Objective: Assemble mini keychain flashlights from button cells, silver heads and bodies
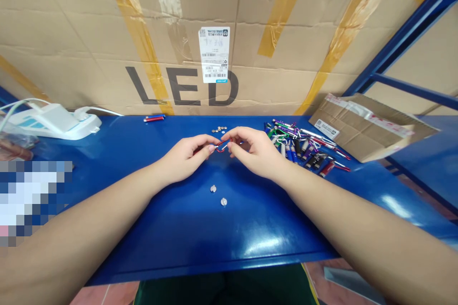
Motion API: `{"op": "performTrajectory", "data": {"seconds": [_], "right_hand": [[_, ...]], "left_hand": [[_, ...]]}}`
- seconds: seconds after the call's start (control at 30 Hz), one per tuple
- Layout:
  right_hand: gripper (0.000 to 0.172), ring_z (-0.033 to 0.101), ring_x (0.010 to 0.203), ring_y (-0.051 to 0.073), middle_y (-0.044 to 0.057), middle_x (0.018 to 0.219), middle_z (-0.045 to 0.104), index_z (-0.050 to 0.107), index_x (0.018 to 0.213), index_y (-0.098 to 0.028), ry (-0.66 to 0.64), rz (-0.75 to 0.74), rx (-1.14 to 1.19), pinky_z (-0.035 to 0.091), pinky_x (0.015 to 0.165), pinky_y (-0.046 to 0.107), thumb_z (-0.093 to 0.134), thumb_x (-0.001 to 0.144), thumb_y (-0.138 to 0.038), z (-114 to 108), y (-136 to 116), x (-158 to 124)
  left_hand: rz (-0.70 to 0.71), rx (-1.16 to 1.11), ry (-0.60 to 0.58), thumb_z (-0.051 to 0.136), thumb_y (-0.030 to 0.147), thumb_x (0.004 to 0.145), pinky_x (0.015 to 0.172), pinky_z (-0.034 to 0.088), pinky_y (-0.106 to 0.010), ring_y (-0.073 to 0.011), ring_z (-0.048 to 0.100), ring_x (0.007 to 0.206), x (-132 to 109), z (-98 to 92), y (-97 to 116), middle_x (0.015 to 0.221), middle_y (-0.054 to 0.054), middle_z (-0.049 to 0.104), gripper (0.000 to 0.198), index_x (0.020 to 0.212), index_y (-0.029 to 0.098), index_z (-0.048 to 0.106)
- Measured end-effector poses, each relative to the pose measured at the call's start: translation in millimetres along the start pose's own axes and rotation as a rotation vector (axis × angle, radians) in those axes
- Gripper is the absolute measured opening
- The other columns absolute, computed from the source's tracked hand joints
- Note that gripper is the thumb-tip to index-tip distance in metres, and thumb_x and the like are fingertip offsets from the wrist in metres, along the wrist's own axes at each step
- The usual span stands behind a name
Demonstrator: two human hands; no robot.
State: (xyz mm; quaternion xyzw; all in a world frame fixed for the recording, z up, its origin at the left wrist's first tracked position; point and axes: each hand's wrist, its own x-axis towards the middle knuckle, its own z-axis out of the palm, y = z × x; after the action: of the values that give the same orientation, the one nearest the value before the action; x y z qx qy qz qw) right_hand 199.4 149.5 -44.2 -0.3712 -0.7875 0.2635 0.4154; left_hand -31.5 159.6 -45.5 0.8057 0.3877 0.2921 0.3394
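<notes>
Both of my hands meet above the middle of the blue metal table [250, 243]. My left hand [186, 157] and my right hand [254, 152] pinch a small red carabiner clip [222, 145] between their fingertips, and the fingers hide part of it. Just beyond my fingers lies a small group of silver button cells [219, 129]. Two more button cells [213, 188] sit apart on the table nearer to me, below my wrists.
A heap of keychain flashlights with carabiners [304, 145] lies to the right. Red tubes [154, 118] rest at the back edge. A white device with a cable [53, 121] stands at the left beside a pixelated patch [28, 200]. A cardboard wall [179, 19] rises behind, and a flattened parcel [365, 126] sits right.
</notes>
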Motion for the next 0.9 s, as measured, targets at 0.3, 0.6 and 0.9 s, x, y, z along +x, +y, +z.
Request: {"op": "performTrajectory", "data": {"seconds": [0.3, 0.6, 0.9], "right_hand": [[0.018, 0.072, 0.093, 0.019, 0.007, 0.106, 0.073, 0.072, 0.110, -0.021, -0.040, -0.141, -0.053, 0.061, 0.087, 0.035, 0.064, 0.094, -0.017, -7.2, 4.6, 1.5], [0.012, 0.072, 0.089, 0.019, 0.006, 0.100, 0.075, 0.072, 0.105, -0.022, -0.029, -0.210, -0.146, 0.060, 0.084, 0.034, 0.062, 0.098, -0.022, -12.3, -0.7, 1.3], [0.011, 0.072, 0.086, 0.018, 0.006, 0.096, 0.076, 0.072, 0.100, -0.021, -0.008, -0.257, -0.161, 0.059, 0.080, 0.033, 0.061, 0.098, -0.023, -10.3, -2.2, 0.2]], "left_hand": [[-0.118, -0.292, -0.028, 0.060, 0.054, 0.097, 0.054, 0.042, -0.024, -0.0116, 0.044, 0.057, 2.4, 1.7, 0.4, 0.064, 0.003, 0.048, 0.047, 0.114, 0.012, 0.071], [-0.123, -0.371, -0.050, 0.064, 0.059, 0.094, 0.053, 0.042, -0.024, -0.0109, 0.043, 0.055, 3.1, 2.4, -0.6, 0.062, 0.005, 0.046, 0.050, 0.112, 0.013, 0.071], [-0.099, -0.347, -0.086, 0.063, 0.057, 0.095, 0.055, 0.042, -0.024, -0.0109, 0.044, 0.057, 2.8, 2.0, -1.2, 0.064, 0.004, 0.047, 0.049, 0.115, 0.013, 0.072]]}}
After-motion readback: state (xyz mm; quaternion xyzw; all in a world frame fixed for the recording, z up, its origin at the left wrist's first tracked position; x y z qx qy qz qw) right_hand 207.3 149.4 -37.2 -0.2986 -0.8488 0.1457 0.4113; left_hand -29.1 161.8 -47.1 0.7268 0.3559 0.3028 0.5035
